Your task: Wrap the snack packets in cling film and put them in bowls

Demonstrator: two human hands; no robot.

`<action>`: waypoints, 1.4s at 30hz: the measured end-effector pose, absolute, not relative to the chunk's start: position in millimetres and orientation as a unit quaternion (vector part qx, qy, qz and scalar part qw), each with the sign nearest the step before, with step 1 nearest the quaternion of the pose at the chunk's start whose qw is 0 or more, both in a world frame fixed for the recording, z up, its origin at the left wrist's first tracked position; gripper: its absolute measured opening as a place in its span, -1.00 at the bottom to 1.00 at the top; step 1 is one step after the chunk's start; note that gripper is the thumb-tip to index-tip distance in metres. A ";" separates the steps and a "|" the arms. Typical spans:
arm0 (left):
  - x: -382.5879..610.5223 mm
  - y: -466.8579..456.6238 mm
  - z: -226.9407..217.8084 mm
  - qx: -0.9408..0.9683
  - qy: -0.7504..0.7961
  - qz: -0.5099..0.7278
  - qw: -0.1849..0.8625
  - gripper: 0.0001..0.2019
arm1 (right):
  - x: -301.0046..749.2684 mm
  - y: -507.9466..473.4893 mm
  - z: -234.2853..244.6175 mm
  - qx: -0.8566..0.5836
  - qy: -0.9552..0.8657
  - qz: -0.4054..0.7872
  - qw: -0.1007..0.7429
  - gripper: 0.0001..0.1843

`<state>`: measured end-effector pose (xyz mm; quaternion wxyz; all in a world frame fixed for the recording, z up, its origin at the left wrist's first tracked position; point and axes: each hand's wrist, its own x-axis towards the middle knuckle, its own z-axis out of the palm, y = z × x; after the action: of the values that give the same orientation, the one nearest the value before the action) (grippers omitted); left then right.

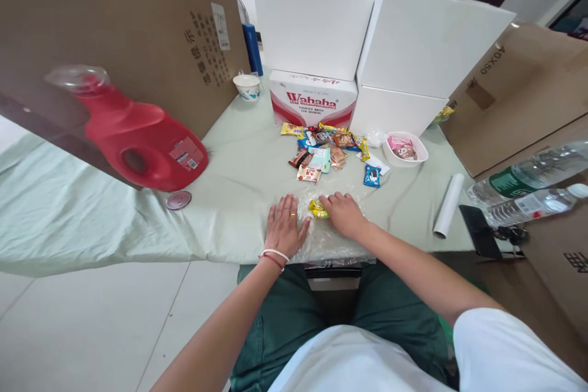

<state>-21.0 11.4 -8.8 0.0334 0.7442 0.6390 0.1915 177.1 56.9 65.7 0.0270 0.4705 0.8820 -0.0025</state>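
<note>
My left hand (pixel 285 226) lies flat, fingers spread, on the left edge of a clear plastic bag (pixel 333 239) at the table's front edge. My right hand (pixel 343 213) rests on the same bag, fingers curled downward, its fingertips beside a small yellow snack packet (pixel 318 209) that lies between the two hands. Whether the packet is inside or on the bag I cannot tell. A pile of several wrapped snacks (pixel 324 148) lies farther back on the pale green cloth (pixel 239 177).
A white bowl (pixel 416 158) with pink packets sits right of the pile, a white roll (pixel 449 204) and a black phone (pixel 480 231) beyond. Water bottles (pixel 528 196) lie at right. A red jug (pixel 138 141) lies at left. Boxes (pixel 312 98) and cardboard stand behind.
</note>
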 end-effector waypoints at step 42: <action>-12.2 50.8 32.6 0.343 0.658 0.272 0.613 -0.50 | 199.8 6.2 2.9 0.507 0.845 -0.045 -0.166 -0.48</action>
<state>-12.2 50.8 32.6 0.6128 0.3435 0.6575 0.2723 199.8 6.2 2.9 -0.1658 0.5072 0.8445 -0.0448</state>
